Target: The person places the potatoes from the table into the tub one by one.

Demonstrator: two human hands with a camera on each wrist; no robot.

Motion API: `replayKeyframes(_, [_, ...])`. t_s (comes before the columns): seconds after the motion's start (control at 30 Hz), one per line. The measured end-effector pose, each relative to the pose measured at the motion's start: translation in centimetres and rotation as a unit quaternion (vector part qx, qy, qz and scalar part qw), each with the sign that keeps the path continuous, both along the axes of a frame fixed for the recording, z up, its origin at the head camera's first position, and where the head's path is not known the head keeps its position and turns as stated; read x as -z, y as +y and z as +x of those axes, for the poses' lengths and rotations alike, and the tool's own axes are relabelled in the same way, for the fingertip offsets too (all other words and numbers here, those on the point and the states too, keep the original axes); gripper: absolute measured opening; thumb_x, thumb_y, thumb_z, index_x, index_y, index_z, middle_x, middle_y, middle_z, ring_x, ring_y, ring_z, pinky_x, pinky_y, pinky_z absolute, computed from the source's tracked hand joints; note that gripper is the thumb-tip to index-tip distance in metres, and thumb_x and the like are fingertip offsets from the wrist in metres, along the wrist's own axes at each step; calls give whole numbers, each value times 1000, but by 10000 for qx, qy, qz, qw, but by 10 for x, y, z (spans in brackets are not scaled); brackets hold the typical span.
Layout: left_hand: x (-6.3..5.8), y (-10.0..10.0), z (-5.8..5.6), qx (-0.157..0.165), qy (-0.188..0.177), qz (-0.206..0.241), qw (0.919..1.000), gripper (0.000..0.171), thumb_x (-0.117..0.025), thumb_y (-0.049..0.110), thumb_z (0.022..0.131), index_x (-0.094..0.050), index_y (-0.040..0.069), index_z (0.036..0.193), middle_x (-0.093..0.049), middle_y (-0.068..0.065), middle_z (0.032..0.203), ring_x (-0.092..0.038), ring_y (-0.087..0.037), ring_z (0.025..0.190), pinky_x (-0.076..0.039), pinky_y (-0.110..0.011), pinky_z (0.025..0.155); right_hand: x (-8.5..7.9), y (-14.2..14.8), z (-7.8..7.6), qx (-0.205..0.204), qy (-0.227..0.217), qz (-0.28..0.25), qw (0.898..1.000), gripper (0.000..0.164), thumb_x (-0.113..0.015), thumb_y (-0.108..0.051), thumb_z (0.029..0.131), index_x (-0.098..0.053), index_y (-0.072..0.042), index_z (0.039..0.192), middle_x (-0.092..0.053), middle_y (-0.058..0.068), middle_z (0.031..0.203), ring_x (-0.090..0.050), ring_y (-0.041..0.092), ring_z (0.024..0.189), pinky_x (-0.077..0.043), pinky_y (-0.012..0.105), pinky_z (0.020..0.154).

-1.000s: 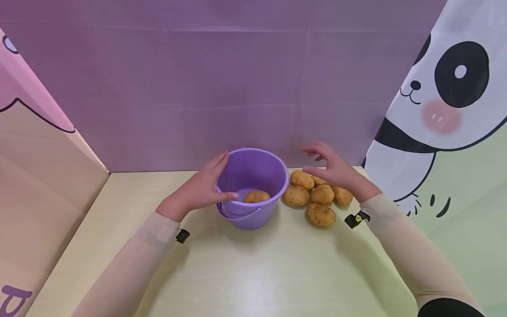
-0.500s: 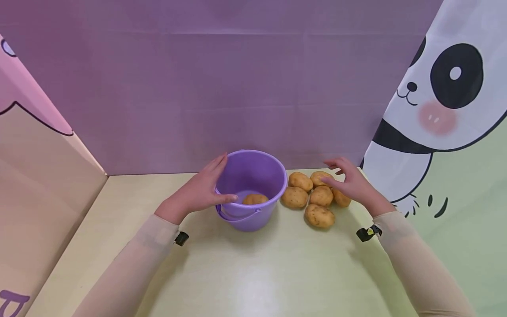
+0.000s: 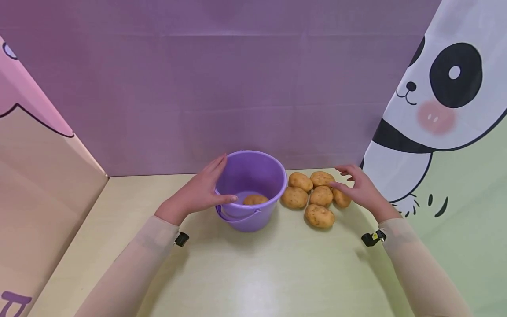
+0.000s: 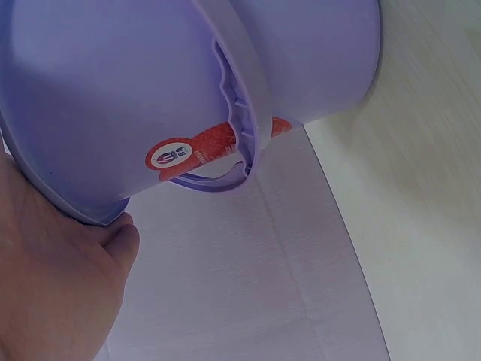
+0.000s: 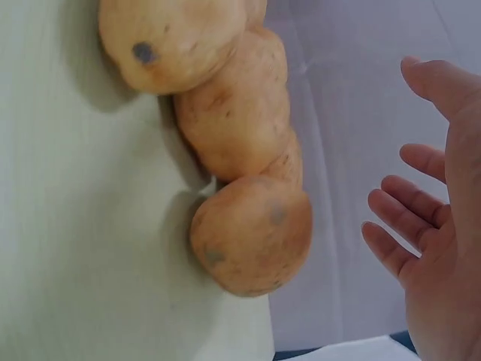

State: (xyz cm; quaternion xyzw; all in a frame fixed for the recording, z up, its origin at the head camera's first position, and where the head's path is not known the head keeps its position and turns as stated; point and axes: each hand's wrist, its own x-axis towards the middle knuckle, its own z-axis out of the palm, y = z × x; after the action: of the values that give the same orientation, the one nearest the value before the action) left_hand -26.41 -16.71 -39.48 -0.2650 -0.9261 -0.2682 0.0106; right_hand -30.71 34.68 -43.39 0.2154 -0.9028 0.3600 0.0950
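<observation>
A purple bucket (image 3: 253,220) stands on the table, with a potato (image 3: 255,200) on its floor and its handle hanging down in front. My left hand (image 3: 198,187) rests against the bucket's left rim, fingers extended and thumb spread toward the front. In the left wrist view, this hand (image 4: 60,263) touches the rim beside the bucket's outer wall. Several potatoes (image 3: 321,196) lie close together just right of the bucket. Above the rightmost potato (image 3: 341,199) hovers my right hand (image 3: 360,189), its fingers loosely bent and holding nothing. The right wrist view shows its palm (image 5: 443,278) apart from the potatoes.
A purple sheet (image 3: 237,88) rises along the table's back edge. On the right is a panda-printed panel (image 3: 443,176), near my right forearm; a beige and pink panel (image 3: 39,176) borders the left. The pale table (image 3: 253,273) extends toward me.
My right hand has moved right and slightly down, from above the back potatoes to beside the rightmost one, uncovering the back-right potato. My left hand has stayed on the bucket.
</observation>
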Motion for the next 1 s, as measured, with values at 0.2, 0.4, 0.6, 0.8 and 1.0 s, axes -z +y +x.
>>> replayKeyframes(0.2, [1,0,-1,16,31,-30,10000,130,-79,71,91,-10,3,177,-6,-12,186,-8,-33,171,-23,-58,134,13,12,-1,85,140,29,9999,52,-81,-11,100,-61,7,144,-58,26,138,-57,46,127,-49,63,101])
replayKeyframes(0.4, [1,-1,-1,11,35,-36,10000,129,-79,71,91,-10,3,177,-5,-10,186,-8,-32,171,-23,-58,134,24,20,-2,166,-6,64,9998,55,-81,-16,101,-60,7,147,-57,29,138,-55,50,128,-48,67,104])
replayKeyframes(0.6, [1,-1,-2,27,65,-17,10000,129,-80,69,91,-10,2,177,-6,-12,186,-8,-32,171,-22,-57,135,31,23,-3,240,-421,180,9987,66,-80,-20,103,-52,9,154,-51,34,148,-52,50,133,-45,65,109])
replayKeyframes(0.8, [1,-1,-1,17,37,-22,10000,128,-80,68,92,-10,2,177,-6,-13,186,-8,-32,171,-22,-57,135,37,24,-3,330,-713,309,9964,73,-79,-25,104,-46,10,159,-47,37,152,-50,52,135,-43,68,114])
replayKeyframes(1.0, [0,-2,-1,12,-4,6,10000,129,-80,68,92,-9,3,177,-5,-13,186,-8,-33,171,-22,-58,134,43,24,-2,438,-851,269,9950,74,-78,-26,104,-44,10,160,-45,37,152,-50,55,133,-42,71,114])
